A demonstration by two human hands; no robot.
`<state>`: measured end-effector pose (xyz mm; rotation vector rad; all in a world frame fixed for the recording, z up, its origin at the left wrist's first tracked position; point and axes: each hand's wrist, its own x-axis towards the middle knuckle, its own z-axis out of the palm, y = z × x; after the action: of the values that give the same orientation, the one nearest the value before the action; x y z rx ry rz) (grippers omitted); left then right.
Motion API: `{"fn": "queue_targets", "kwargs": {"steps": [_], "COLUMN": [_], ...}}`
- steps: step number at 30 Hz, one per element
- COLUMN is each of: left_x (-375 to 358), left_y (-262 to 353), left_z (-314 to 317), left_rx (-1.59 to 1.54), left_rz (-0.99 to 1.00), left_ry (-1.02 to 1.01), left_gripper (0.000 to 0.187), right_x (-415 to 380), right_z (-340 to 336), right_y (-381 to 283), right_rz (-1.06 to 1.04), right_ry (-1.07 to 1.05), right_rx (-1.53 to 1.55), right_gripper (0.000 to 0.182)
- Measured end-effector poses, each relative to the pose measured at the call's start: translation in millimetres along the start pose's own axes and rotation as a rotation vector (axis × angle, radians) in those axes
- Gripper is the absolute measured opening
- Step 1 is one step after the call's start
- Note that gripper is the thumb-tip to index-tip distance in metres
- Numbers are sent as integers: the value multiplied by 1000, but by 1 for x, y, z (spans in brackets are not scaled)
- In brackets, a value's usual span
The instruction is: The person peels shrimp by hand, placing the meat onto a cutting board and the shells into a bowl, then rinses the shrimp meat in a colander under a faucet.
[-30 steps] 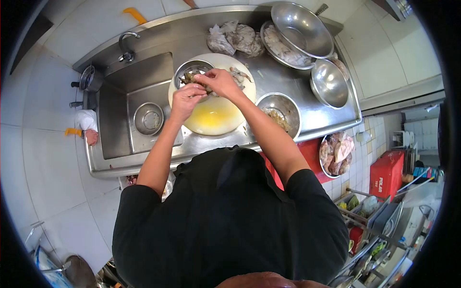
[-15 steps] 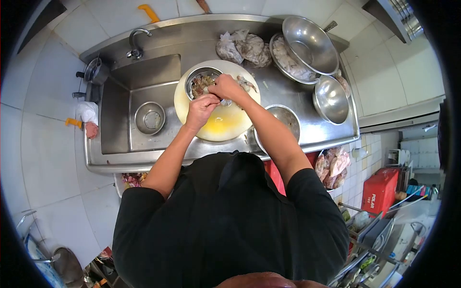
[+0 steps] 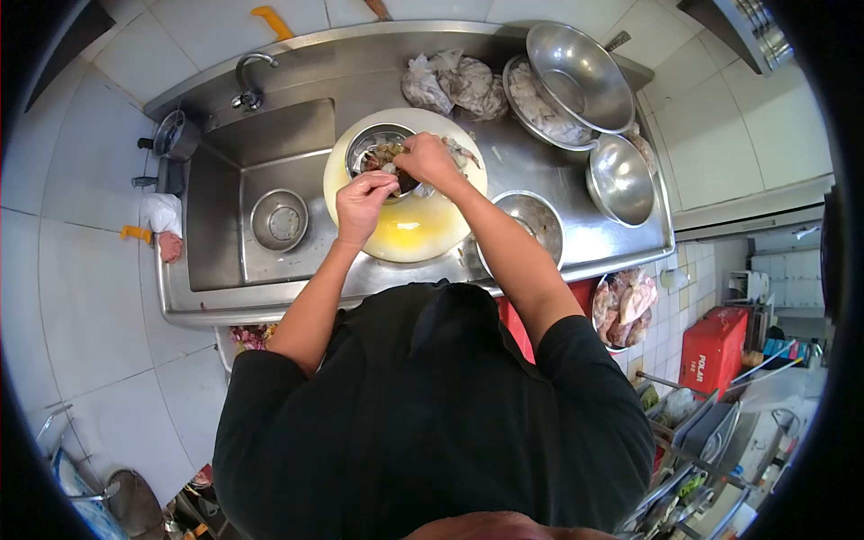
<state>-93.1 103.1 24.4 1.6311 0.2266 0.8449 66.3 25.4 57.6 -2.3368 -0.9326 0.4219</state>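
Note:
A round, pale cutting board (image 3: 409, 238) with a yellow patch lies on the steel counter. On its upper left stands a steel bowl (image 3: 354, 147) with what look like shrimp in it. My left hand (image 3: 364, 202) is at the bowl's lower edge, fingertips pinched together; anything between them is too small to name. My right hand (image 3: 426, 162) reaches over the bowl's right rim, its fingers closed near the shrimp, their tips partly hidden. Grey shrimp pieces (image 3: 463, 153) lie on the board to the right of my right hand.
Left is a sink (image 3: 216, 225) holding a small steel bowl (image 3: 279, 220), with a faucet (image 3: 249, 81) behind. Plastic bags (image 3: 454, 85) lie at the back. Steel bowls (image 3: 621, 180) stand at the right; another bowl (image 3: 526, 225) sits right of the board.
My left hand has moved slightly up and left, away from my right hand. My right hand stays at the bowl's right side. The whole view has shifted a little.

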Motion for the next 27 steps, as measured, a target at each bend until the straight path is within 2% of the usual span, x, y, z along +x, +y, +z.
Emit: {"fn": "queue_targets", "kwargs": {"steps": [5,6,9,10,13,14,17,18,21,27], "left_x": [10,15,28,31,42,50,73,77,84,74], "left_y": [-4,-4,-4,-14,-11,-19,5,9,9,-11], "left_z": [-31,-37,-47,-42,-17,-14,-5,-1,2,5], "left_rx": [-235,-234,55,-47,253,275,194,335,77,-116], "left_rz": [-280,-275,-380,-349,-99,-93,-329,-319,-581,-587], "left_ry": [212,211,39,22,153,88,-238,-251,-287,-208], "left_gripper": [8,14,16,30,44,53,52,45,38,27], "right_x": [1,1,5,4,-3,-9,-19,-20,-20,-18], "right_z": [-6,-7,-15,-19,-37,-40,-40,-40,-34,-24], "right_y": [6,6,11,11,7,4,1,2,10,28], "right_rz": [-29,-29,14,40,103,102,66,38,-29,-45], "right_ry": [49,79,92,110,101,127,164,166,179,124], "right_rx": [70,74,109,149,109,125,160,169,208,409], "right_gripper": [33,33,35,36,34,31,30,30,30,28]}}
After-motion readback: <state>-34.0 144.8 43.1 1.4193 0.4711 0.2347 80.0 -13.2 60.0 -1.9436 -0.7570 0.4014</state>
